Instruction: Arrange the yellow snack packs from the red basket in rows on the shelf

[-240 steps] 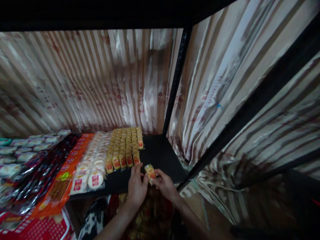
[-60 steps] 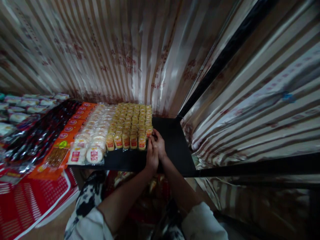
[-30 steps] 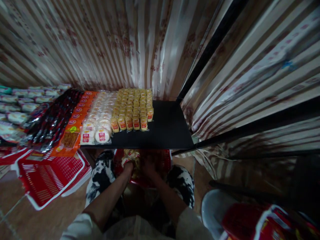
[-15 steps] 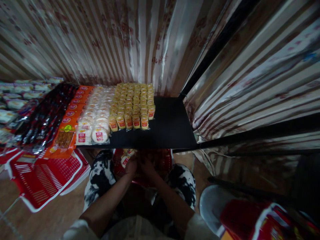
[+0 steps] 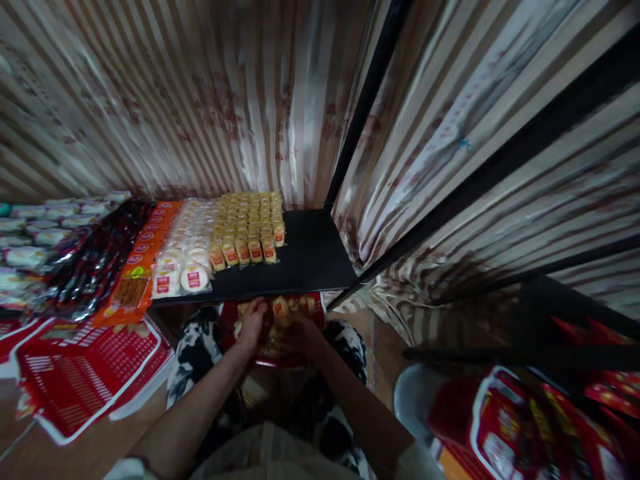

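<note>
A red basket [image 5: 280,363] sits between the knees, partly under the front edge of the black shelf. Loose yellow-wrapped snack packets fill it. My left hand [image 5: 252,325] reaches into its left side with the fingers curled; what they hold is too dark to make out. On the right, my right hand [image 5: 306,337] is closed at a yellow snack packet [image 5: 281,308] that stands up near its fingertips. The shadow hides part of these fingers. Above, rows of similar yellow snack packets [image 5: 250,230] stand on the black shelf [image 5: 310,257].
Left of the yellow rows lie white round cracker packs [image 5: 194,277], orange snack bags [image 5: 131,283] and dark shiny packets [image 5: 95,267]. A red basket with a white handle [image 5: 90,373] stands at lower left. Black posts [image 5: 367,100] and a striped curtain [image 5: 225,120] enclose the shelf; red packs [image 5: 540,427] sit at lower right.
The view has turned rightward, so the shelf sits further left. My hands have moved apart inside the basket, and a yellow packet now shows between them.
</note>
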Demonstrator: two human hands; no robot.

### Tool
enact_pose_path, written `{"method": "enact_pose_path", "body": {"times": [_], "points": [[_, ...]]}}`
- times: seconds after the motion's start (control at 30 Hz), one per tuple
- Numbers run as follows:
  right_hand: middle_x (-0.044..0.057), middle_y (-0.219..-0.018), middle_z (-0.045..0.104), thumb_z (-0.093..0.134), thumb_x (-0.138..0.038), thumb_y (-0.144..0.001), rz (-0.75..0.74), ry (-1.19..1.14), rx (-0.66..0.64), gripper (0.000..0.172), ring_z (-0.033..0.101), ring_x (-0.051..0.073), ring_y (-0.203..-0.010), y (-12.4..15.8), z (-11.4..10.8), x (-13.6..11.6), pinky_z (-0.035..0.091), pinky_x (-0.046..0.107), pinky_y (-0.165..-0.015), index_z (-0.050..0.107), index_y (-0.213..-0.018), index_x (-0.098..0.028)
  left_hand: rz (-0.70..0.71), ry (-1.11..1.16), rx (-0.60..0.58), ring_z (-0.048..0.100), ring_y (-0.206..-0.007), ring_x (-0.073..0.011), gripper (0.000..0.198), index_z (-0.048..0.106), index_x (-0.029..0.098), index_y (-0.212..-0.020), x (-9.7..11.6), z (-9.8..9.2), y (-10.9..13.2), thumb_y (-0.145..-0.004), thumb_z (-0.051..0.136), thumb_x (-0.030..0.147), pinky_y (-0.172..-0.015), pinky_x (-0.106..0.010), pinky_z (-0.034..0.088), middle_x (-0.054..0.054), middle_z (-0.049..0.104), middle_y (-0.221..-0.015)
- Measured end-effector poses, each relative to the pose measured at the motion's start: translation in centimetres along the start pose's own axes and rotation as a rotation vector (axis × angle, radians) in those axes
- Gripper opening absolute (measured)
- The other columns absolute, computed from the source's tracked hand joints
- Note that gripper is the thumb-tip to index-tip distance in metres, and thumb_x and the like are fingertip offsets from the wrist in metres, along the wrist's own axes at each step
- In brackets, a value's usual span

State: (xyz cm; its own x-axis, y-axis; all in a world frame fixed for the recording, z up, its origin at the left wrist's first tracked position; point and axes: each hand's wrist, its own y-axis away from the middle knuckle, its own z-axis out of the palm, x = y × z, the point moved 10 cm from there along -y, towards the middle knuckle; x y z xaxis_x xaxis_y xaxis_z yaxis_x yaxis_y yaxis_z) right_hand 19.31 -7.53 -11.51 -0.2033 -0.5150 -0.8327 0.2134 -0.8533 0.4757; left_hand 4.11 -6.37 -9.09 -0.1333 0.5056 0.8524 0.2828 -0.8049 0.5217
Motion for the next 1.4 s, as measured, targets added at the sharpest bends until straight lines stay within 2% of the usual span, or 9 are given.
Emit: {"method": "enact_pose_path", "body": {"times": [0.1,0.23,0.33,0.53,0.7,0.8,0.93,1.17,1.4], "points": [[0.01,-0.087,0.071,0.045,-0.033,-0.077,0.104,-0.146,-0.124,0.031,0.066,0.018,-0.075,1.6,0.9,-0.7,0.051,0.028,-0.065,0.065,-0.091,-0.014,-0.071,0.079,-0.158,0.058,-0.055,-0.0095,0.036,0.06,0.016,-0.107,0.7,2.0,1.4,-0.071,0.061,0.02,-0.046,-0.019,0.04,-0.002,0.067,-0.078],[0.012,-0.092,0.07,0.044,-0.042,-0.082,0.088,-0.126,-0.165,0.038,0.066,0.019,-0.081,2.6,1.4,-2.6,0.051,0.026,-0.066,0.064,-0.092,-0.012,-0.093,0.169,-0.237,0.052,-0.045,-0.0068,0.021,0.063,0.013,-0.087,1.3,3.7,2.5,-0.067,0.066,0.019,-0.042,-0.017,0.037,0.002,0.062,-0.059],[0.012,-0.091,0.07,0.044,-0.052,-0.083,0.062,-0.12,-0.111,0.043,0.067,0.02,-0.081,2.6,1.1,-3.4,0.052,0.027,-0.065,0.063,-0.091,-0.014,-0.06,0.205,-0.176,0.054,-0.048,-0.0053,0.015,0.06,0.013,-0.081,2.1,3.6,2.6,-0.067,0.065,0.013,-0.046,-0.016,0.04,0.002,0.062,-0.061],[0.008,-0.103,0.068,0.047,-0.056,-0.083,-0.122,-0.306,0.045,0.041,0.066,0.018,-0.091,2.2,-0.3,-5.1,0.053,0.026,-0.067,0.059,-0.102,-0.022,-0.036,0.346,-0.075,0.06,-0.055,-0.0052,0.035,0.053,0.016,-0.104,3.3,3.3,2.8,-0.071,0.058,0.004,-0.057,-0.016,0.048,0.002,0.065,-0.07],[0.006,-0.1,0.069,0.072,-0.047,-0.065,-0.296,-0.219,0.241,0.05,0.066,0.021,-0.089,1.7,-1.6,-7.0,0.053,0.032,-0.075,0.056,-0.105,-0.022,-0.078,0.476,-0.098,0.065,-0.062,-0.0077,0.024,0.058,0.015,-0.092,2.8,5.5,2.9,-0.072,0.06,0.002,-0.063,-0.019,0.051,-0.001,0.068,-0.073],[0.005,-0.095,0.069,0.068,-0.045,-0.068,-0.393,-0.194,0.294,0.043,0.066,0.02,-0.086,1.1,-2.1,-8.9,0.053,0.033,-0.075,0.054,-0.102,-0.022,-0.105,0.516,-0.133,0.066,-0.064,-0.0085,0.019,0.056,0.014,-0.09,2.9,7.4,2.8,-0.076,0.056,0.002,-0.065,-0.02,0.052,-0.003,0.068,-0.076],[0.003,-0.087,0.068,0.062,-0.041,-0.074,-0.488,-0.052,0.283,0.029,0.065,0.017,-0.081,-0.9,-2.6,-12.0,0.053,0.03,-0.072,0.054,-0.095,-0.023,-0.079,0.54,-0.214,0.067,-0.071,-0.0118,0.013,0.055,0.014,-0.091,4.2,10.1,1.9,-0.08,0.058,0.008,-0.069,-0.023,0.053,-0.007,0.069,-0.085],[0.005,-0.095,0.062,0.057,-0.037,-0.073,-0.533,0.339,0.368,0.044,0.061,0.018,-0.084,-7.8,-4.4,-16.5,0.052,0.033,-0.077,0.054,-0.114,-0.019,-0.034,0.3,-0.095,0.061,-0.059,-0.0095,0.007,0.059,0.013,-0.084,5.4,10.6,-1.4,-0.077,0.056,0.01,-0.051,-0.019,0.047,-0.005,0.067,-0.078],[0.006,-0.099,0.057,0.052,-0.023,-0.076,-0.597,0.758,0.335,0.043,0.059,0.018,-0.087,-11.3,-1.7,-19.4,0.052,0.032,-0.078,0.058,-0.118,-0.022,0.118,0.216,-0.088,0.062,-0.068,-0.0111,0.02,0.062,0.014,-0.087,7.7,10.6,-4.1,-0.072,0.053,0.005,-0.054,-0.019,0.048,-0.004,0.068,-0.087]]}}
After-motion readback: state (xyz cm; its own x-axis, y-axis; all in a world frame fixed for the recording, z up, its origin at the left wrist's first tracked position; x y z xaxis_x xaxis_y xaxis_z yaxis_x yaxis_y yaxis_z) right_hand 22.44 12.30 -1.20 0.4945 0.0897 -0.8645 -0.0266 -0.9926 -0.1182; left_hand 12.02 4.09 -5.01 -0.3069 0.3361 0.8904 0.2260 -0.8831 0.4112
